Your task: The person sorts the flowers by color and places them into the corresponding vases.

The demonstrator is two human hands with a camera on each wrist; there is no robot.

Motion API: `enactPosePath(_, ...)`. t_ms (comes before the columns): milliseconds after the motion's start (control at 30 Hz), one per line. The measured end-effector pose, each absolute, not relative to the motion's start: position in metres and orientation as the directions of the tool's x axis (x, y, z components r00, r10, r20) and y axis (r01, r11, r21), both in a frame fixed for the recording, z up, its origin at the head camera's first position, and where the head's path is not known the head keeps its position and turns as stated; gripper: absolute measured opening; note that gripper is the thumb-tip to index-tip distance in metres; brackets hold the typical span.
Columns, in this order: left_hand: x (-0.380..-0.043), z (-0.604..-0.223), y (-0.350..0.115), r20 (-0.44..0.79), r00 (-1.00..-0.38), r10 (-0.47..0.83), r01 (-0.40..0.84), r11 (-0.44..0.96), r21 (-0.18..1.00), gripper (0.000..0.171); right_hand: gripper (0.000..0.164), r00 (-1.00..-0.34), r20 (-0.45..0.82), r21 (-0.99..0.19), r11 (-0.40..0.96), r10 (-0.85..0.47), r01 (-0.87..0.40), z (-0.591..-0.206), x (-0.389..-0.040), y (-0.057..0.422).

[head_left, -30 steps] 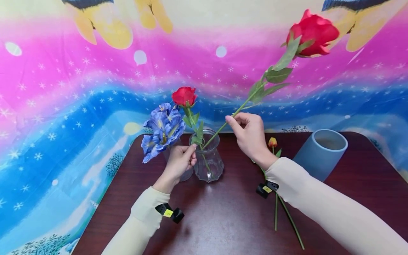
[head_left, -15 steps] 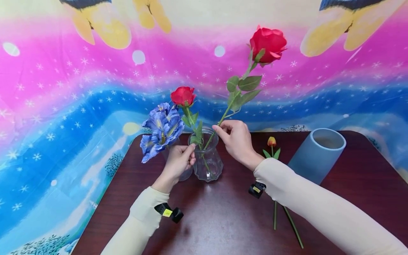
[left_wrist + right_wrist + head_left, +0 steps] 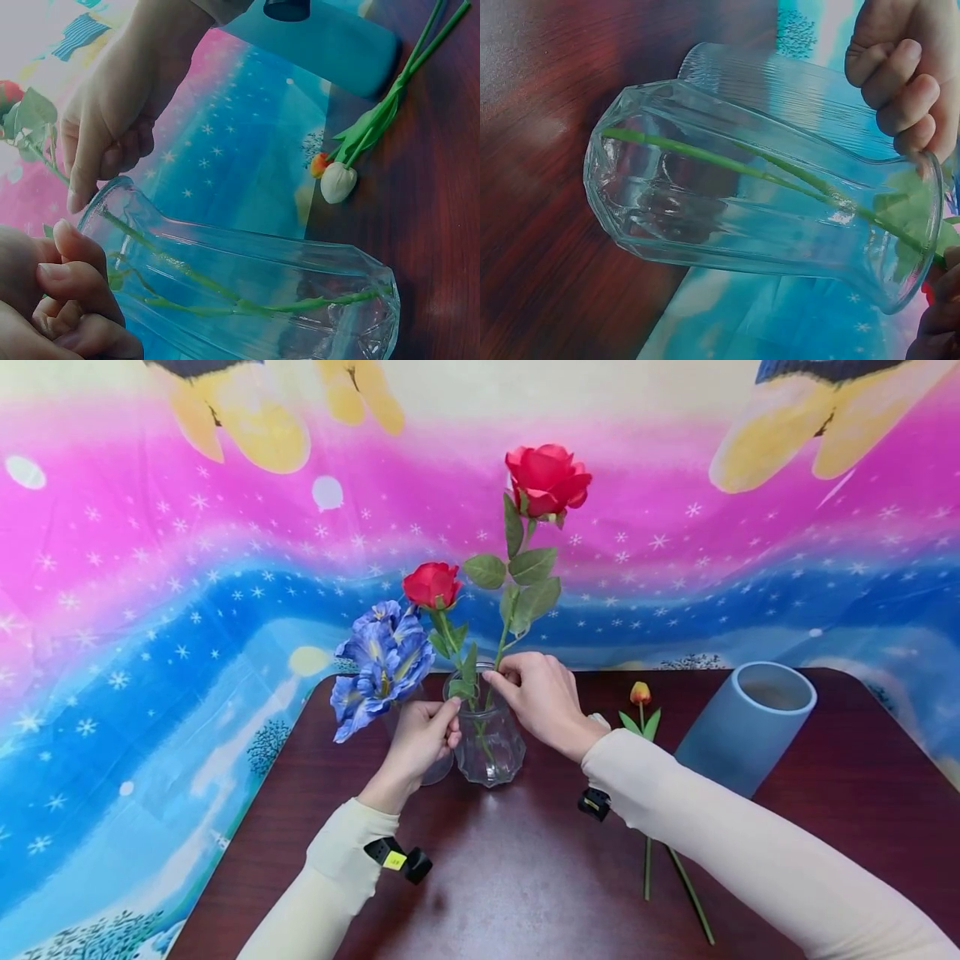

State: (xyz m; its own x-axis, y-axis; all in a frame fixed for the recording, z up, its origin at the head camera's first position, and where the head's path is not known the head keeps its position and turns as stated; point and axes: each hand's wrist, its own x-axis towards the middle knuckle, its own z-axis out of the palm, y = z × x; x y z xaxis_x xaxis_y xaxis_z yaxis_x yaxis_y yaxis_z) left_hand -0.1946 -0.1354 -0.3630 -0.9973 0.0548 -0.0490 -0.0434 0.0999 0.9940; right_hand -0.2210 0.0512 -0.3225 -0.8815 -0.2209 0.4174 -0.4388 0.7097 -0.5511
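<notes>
A clear glass vase (image 3: 489,747) with a faceted base stands on the table, and two green stems show inside it. My right hand (image 3: 543,700) pinches the stem of the taller red rose (image 3: 547,481) just above the vase mouth. The lower end of that stem is inside the glass. At the rim's left side my left hand (image 3: 422,739) pinches a shorter red rose (image 3: 432,585) by its leafy stem, which also runs down into the vase. Blue flowers (image 3: 382,664) rise behind my left hand from a ribbed clear glass (image 3: 780,86), mostly hidden in the head view.
A grey-blue cylindrical vase (image 3: 742,727) stands on the right of the dark wooden table (image 3: 510,877). Beside it lie an orange-yellow tulip (image 3: 640,693) and a white tulip (image 3: 339,183), partly under my right forearm. A printed cloth (image 3: 247,543) hangs behind.
My right hand has moved left and down to the vase mouth, bringing the tall rose from a strong rightward slant to nearly upright, its stem deeper in the vase. My left hand stays put.
</notes>
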Motion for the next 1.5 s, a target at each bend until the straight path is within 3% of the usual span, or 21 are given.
enactPosePath(733,-0.194,-0.364,-0.135,-0.051,-0.997,0.059,-0.046,0.077,0.996,0.046,0.023,-0.892,0.349,-0.452,0.783,-0.286,-0.427,-0.324,-0.219,0.048)
enactPosePath(1500,-0.194,-0.364,-0.134,-0.050,-0.998,0.044,-0.047,0.077,0.996,0.046,0.018,-0.877,0.399,-0.522,0.720,-0.267,-0.457,-0.316,-0.204,0.068)
